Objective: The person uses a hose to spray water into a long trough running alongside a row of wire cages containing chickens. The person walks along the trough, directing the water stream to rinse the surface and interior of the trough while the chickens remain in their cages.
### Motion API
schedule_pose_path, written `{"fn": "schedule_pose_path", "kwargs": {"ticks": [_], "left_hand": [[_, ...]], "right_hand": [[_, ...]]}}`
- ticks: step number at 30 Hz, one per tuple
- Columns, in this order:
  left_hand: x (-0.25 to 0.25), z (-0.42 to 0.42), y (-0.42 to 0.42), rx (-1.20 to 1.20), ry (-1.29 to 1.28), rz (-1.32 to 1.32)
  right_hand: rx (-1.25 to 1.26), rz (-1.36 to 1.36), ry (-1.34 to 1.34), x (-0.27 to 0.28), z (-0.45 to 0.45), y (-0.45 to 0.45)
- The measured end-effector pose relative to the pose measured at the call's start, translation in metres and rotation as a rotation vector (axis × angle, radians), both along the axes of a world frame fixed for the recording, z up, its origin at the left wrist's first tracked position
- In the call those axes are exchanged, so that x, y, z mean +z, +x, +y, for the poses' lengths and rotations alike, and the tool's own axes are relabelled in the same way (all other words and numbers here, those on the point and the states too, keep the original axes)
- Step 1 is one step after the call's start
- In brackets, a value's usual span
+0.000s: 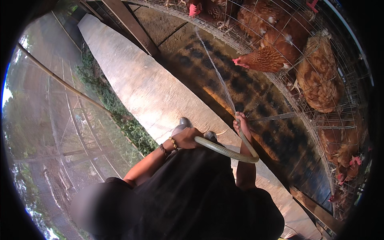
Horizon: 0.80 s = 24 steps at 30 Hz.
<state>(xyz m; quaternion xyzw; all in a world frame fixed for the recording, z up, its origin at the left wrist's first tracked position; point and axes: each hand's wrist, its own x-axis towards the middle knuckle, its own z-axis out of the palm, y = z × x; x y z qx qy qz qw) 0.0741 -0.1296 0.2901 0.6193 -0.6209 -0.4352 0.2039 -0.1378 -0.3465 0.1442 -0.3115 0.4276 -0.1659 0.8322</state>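
Note:
A braided plastic hose (226, 151) bends in a loop in front of my body. My right hand (242, 123) grips it near its outlet, and a stream of water (220, 76) shoots from there towards the wire cages. My left hand (187, 138), with bracelets at the wrist, is closed round the hose further back. The water crosses over a floor area (240, 81) with dark patches, beneath the cages. Brown hens (270, 55) stand and sit inside the wire cages (336, 118) at the right, one with its head through the mesh.
Under me runs a concrete walkway (144, 78), with the toe of a grey boot (185, 121) on it. Wooden posts (135, 27) rise beside the walkway. Green plants (120, 105) and mesh netting (75, 129) with a long pole (69, 85) border its left side.

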Motion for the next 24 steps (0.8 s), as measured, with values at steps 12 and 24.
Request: {"fn": "schedule_pose_path", "kwargs": {"ticks": [12, 24], "left_hand": [[-0.031, 0.055, 0.012, 0.471, -0.075, 0.231], [0.006, 0.115, -0.008, 0.884, -0.111, 0.327]], "right_hand": [[0.123, 0.176, -0.102, -0.037, 0.003, 0.031], [0.384, 0.169, -0.098, 0.001, 0.026, 0.105]]}}
